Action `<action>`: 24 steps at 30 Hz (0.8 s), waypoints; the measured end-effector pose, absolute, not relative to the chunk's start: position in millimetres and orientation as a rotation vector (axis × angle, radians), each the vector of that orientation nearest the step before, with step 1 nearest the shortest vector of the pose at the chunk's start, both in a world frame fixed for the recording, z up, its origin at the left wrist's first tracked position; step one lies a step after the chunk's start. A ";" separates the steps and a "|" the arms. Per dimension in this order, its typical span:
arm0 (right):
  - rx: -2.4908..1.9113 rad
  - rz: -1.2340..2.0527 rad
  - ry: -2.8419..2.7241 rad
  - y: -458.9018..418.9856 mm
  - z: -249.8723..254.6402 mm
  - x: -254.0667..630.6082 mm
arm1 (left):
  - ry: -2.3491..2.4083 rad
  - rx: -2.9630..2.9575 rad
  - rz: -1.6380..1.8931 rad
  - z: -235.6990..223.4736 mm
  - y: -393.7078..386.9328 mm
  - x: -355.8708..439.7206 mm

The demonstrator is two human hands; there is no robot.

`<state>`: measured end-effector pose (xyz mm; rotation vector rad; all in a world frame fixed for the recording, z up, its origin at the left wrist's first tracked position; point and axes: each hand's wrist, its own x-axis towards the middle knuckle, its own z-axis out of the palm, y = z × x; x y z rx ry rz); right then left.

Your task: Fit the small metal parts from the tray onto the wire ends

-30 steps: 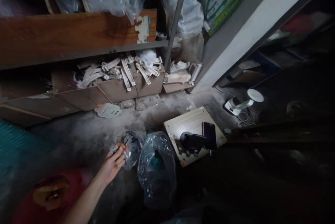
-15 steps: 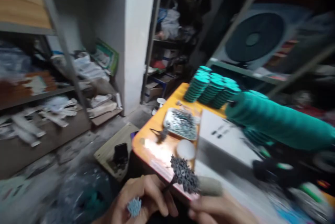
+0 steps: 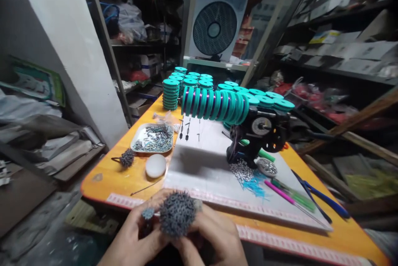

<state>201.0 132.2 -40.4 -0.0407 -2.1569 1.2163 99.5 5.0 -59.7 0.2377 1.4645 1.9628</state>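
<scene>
Low in front of me, my left hand [image 3: 137, 233] is closed, with a bundle of thin blue-grey pins [image 3: 148, 213] poking up between its fingers. Beside that bundle is a dark grey spiky cluster of small parts [image 3: 178, 213], larger and roundish. My right hand [image 3: 214, 233] curls around the cluster's right side and underside, its fingers partly hidden. Fingers of my left hand also touch the cluster from the left. A similar spiky cluster with a dark loop [image 3: 127, 158] lies on the table beyond, near a round white lid-like piece [image 3: 156, 166].
A white tray of small metal pieces [image 3: 152, 138] sits on the orange table [image 3: 99, 177]. Teal spools [image 3: 214, 106] line a black winding device [image 3: 259, 127]; more stand stacked behind. A magenta-handled tool [image 3: 280, 192] and blue-handled pliers [image 3: 329, 204] lie right, near silvery bits [image 3: 241, 171].
My view has swung right, facing the table squarely. The right hand has come in against the dark cluster, and both hands are now together around it, its spiky top facing up.
</scene>
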 end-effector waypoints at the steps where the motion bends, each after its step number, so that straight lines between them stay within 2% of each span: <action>1: -0.056 1.228 -2.161 132.3 -41.7 201.9 | 1.460 0.211 1.964 -61.3 5.1 100.2; 8: 0.091 1.220 -2.206 140.3 -47.2 204.3 | 1.352 -0.008 2.021 -61.3 5.8 106.9; 14: -0.091 1.231 -2.166 140.2 -45.4 205.2 | 1.399 0.215 2.041 -79.4 -2.7 95.4; 24: -0.189 1.243 -2.045 134.9 -36.8 196.4 | 1.797 0.154 2.162 -95.0 0.0 106.0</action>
